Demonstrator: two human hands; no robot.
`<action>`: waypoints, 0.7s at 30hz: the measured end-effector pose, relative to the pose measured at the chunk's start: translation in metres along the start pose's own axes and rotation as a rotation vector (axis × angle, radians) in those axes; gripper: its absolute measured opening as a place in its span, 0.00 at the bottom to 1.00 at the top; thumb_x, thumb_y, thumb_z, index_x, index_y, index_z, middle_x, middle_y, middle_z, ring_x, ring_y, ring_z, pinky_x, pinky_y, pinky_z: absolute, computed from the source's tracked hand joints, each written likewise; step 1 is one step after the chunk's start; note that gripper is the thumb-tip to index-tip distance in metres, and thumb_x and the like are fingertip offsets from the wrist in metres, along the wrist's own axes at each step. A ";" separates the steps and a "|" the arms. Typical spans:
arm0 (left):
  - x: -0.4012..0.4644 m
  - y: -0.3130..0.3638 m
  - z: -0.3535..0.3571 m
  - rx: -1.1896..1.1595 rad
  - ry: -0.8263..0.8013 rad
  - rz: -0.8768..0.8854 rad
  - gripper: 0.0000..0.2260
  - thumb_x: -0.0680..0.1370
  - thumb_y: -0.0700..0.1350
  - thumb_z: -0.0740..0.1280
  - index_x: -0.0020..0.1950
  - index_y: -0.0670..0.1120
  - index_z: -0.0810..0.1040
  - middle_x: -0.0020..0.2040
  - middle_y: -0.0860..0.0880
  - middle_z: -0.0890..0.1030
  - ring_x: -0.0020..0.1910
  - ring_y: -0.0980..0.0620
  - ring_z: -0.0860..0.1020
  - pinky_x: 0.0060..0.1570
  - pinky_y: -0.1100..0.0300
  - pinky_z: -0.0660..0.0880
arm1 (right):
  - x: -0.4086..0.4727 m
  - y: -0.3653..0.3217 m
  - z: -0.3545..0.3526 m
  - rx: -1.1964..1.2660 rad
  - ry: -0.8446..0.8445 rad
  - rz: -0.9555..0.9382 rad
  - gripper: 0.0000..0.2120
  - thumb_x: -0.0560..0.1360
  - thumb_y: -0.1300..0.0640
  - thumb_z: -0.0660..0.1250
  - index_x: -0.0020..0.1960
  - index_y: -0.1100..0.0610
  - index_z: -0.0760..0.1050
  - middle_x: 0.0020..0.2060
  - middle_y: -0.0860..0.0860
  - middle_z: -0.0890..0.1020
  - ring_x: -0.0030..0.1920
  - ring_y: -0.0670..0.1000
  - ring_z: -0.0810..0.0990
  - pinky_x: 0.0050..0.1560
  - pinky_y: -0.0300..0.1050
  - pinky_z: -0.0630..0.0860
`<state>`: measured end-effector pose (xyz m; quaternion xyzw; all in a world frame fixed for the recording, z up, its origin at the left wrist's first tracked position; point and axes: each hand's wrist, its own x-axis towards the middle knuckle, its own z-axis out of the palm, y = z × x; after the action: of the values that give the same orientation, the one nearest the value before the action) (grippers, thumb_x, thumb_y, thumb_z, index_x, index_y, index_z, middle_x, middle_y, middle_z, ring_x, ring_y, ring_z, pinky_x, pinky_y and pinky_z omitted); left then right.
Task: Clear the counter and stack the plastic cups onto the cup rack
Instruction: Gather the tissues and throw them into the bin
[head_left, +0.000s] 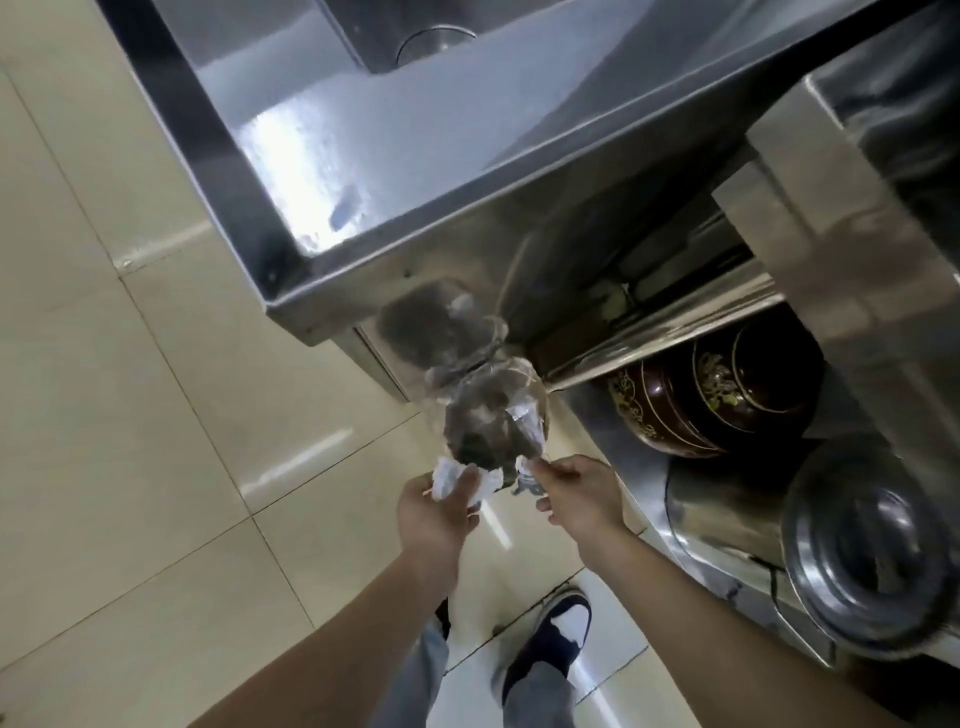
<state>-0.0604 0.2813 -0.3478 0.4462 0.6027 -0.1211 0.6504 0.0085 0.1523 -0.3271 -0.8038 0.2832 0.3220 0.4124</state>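
- Floor (130, 364): pale tiles fill the left side; nothing lies on them within view.
- Counter (415, 135): a steel top with a raised edge, its near corner just above the cups; the visible stretch looks bare.
- Left hand (436, 512): closed around crumpled white paper (449, 478) at the near end of the cups.
- Plastic cups (488, 421): two clear cups, apparently nested and blurred, with dark contents or reflections inside. Their long axis runs away from the hands, up toward the counter corner.
- Right hand (579, 496): fingers pinched on the near rim of the cups, beside the left hand; both hands are equally close.
- Bowls (701, 395): dark, patterned, on the shelf under the counter.
- Cup rack: not in view; the carrying direction cannot be judged.
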 end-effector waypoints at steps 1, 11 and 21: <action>0.004 0.002 0.005 0.005 -0.001 0.025 0.14 0.75 0.44 0.76 0.54 0.35 0.79 0.45 0.38 0.83 0.37 0.47 0.81 0.32 0.60 0.78 | 0.005 -0.002 0.004 -0.009 -0.004 -0.014 0.12 0.73 0.50 0.73 0.40 0.59 0.80 0.37 0.55 0.85 0.31 0.52 0.83 0.39 0.49 0.79; 0.013 0.021 0.009 0.001 -0.282 -0.011 0.07 0.80 0.38 0.65 0.54 0.50 0.76 0.40 0.50 0.87 0.37 0.56 0.87 0.48 0.52 0.81 | 0.008 0.019 0.001 -0.058 -0.051 0.019 0.08 0.77 0.56 0.66 0.39 0.53 0.78 0.39 0.53 0.83 0.34 0.52 0.81 0.38 0.46 0.76; -0.039 0.024 -0.023 0.355 -0.211 0.221 0.12 0.75 0.29 0.63 0.44 0.43 0.81 0.38 0.44 0.81 0.38 0.46 0.77 0.41 0.57 0.73 | -0.059 0.033 -0.037 -0.153 -0.029 -0.098 0.10 0.75 0.62 0.68 0.39 0.49 0.80 0.38 0.43 0.83 0.43 0.51 0.82 0.42 0.35 0.74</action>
<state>-0.0691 0.2970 -0.2999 0.6018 0.4478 -0.1992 0.6305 -0.0421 0.1155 -0.2819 -0.8411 0.2121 0.3337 0.3689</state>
